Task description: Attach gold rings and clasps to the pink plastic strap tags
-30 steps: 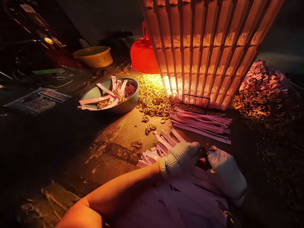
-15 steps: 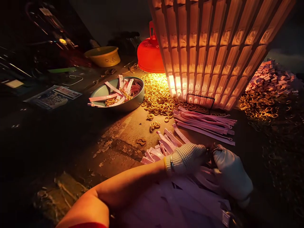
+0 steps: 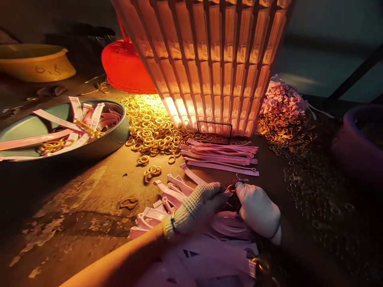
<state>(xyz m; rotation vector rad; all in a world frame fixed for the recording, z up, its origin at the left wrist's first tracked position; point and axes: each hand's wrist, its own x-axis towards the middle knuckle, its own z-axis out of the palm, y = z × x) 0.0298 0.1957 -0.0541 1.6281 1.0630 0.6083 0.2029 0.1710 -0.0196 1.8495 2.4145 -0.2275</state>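
Observation:
My left hand (image 3: pixel 194 207), in a knitted glove with dots, is closed round a pink strap (image 3: pixel 228 193), of which only a small end shows at the fingertips. Close against it, my right hand (image 3: pixel 259 211) in a white glove pinches a metal ring (image 3: pixel 230 188); dark shadow hides part of the grip. Beneath both hands spreads a heap of pink straps (image 3: pixel 215 255), some fanned out to the left. A neat row of similar straps (image 3: pixel 221 159) lies just beyond my hands.
Gold rings (image 3: pixel 149 131) are piled under a red lamp shade (image 3: pixel 128 65). Behind the straps leans a ribbed panel (image 3: pixel 209 71). A green basin (image 3: pixel 116 137) with straps and rings stands left, a yellow basin (image 3: pixel 38 65) farther back. Small pink pieces (image 3: pixel 283 97) and a purple tub (image 3: pixel 356 135) are right.
The view has swung to the right, so everything sits farther left and the purple tub has come into sight. My hands stay together, and the ring between them now shows more clearly.

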